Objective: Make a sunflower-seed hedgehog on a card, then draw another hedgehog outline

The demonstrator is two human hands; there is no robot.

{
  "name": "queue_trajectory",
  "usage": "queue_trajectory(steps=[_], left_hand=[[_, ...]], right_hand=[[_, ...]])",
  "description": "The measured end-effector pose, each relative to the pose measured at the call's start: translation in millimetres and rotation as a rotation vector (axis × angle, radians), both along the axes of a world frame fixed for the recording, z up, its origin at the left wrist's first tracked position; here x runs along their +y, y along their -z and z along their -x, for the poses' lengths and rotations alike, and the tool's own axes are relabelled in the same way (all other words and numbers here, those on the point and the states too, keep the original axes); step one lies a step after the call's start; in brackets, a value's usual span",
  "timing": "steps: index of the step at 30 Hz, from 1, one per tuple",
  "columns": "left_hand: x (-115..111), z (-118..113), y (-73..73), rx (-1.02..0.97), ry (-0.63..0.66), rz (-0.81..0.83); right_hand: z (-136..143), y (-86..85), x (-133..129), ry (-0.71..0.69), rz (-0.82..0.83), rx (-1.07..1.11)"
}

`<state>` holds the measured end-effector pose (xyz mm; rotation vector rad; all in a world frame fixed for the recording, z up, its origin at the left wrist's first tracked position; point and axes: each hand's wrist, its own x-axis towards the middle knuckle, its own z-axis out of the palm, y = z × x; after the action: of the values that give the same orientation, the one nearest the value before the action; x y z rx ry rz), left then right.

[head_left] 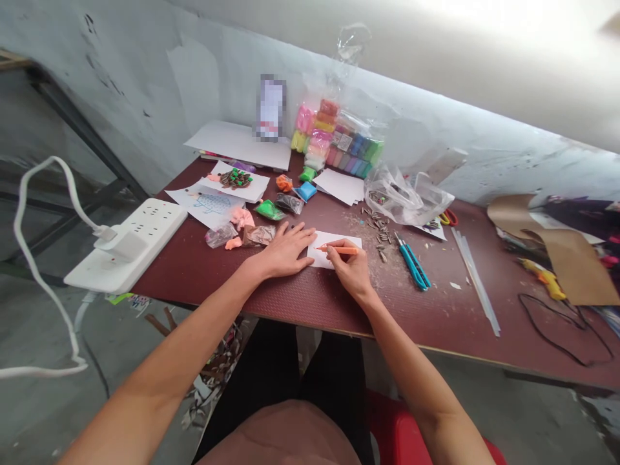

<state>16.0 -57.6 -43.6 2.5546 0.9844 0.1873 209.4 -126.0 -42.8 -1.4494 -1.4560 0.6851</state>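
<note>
A small sheet of white paper (320,259) lies near the table's front edge. My left hand (287,252) rests flat with fingers spread, its fingertips at the paper's left side. An orange pen (346,250) is gripped in my right hand (352,268), which rests on the paper's right part. The pen points left, its tip at the sheet or just over it; any marks there are too small to make out. Just beyond my left hand are a brown clay packet (259,236), a green packet (269,210) and a dark packet (289,203).
Sunflower seeds (379,227) and a blue utility knife (413,261) lie right of the paper. Clear sticks (476,282) and a yellow glue gun (542,279) are farther right. A white power strip (126,248) sits at the left edge. Coloured clay packs (351,150) lean on the wall.
</note>
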Motion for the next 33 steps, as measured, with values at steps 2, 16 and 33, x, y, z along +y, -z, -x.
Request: queue_trajectory(steps=[2, 16, 33], left_hand=[[0.5, -0.5, 0.6, 0.002, 0.001, -0.008], [2.1, -1.2, 2.0, 0.02, -0.002, -0.005], [1.3, -0.4, 1.3, 0.007, -0.013, 0.013]], right_hand=[[-0.5, 0.3, 0.0, 0.003, 0.001, 0.01], [0.5, 1.5, 0.7, -0.026, -0.019, 0.043], [1.4, 2.5, -0.3, -0.004, 0.036, 0.034]])
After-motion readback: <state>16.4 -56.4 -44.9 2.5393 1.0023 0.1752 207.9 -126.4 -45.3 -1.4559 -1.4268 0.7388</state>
